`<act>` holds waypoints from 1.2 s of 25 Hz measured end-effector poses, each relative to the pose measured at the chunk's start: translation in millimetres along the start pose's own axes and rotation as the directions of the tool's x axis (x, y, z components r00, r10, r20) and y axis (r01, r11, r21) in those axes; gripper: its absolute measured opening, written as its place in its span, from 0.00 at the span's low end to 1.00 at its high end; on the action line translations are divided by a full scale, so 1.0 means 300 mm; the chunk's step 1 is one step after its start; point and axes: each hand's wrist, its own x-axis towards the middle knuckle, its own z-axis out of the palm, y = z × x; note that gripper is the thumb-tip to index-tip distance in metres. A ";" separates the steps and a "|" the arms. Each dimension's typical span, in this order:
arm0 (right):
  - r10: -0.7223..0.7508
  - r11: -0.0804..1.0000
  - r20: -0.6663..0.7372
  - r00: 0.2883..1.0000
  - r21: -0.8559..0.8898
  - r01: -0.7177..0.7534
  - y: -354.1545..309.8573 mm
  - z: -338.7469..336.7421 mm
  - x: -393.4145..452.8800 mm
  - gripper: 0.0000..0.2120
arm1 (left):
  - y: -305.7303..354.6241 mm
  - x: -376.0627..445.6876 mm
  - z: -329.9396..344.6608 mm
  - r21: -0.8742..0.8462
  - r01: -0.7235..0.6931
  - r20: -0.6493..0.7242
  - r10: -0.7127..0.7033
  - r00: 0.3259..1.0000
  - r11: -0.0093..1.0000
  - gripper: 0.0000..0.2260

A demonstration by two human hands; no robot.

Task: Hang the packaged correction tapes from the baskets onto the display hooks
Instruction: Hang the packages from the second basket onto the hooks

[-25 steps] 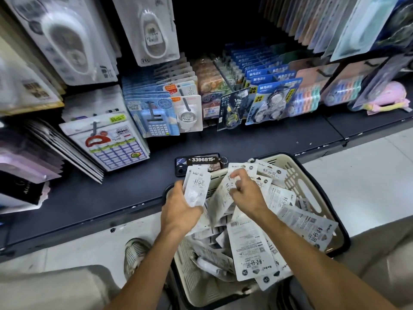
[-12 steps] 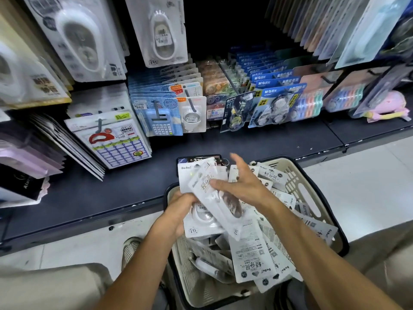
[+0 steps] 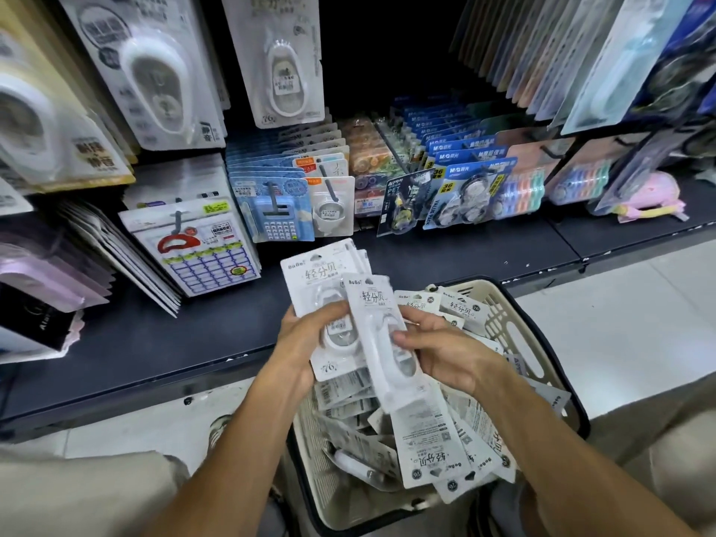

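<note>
Stacking packs right above the basket (image 3: 499, 300), left hand (image 3: 300, 335) grips a small stack of correction tapes (image 3: 321, 273) while right hand (image 3: 441, 352) pinches another pack (image 3: 381, 343) against it, so I'd line up the hang holes first.

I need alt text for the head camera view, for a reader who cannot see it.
The left hand grips a stack of packaged correction tapes and the right hand holds one more pack against it, above a beige basket full of packs. Behind, stationery hangs on display hooks.
</note>
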 end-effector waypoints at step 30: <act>-0.791 0.532 -0.109 0.602 -0.610 0.588 -0.598 0.557 -0.097 0.14 | 0.855 -0.328 -0.092 0.105 -0.659 0.270 0.616 0.740 0.745 0.27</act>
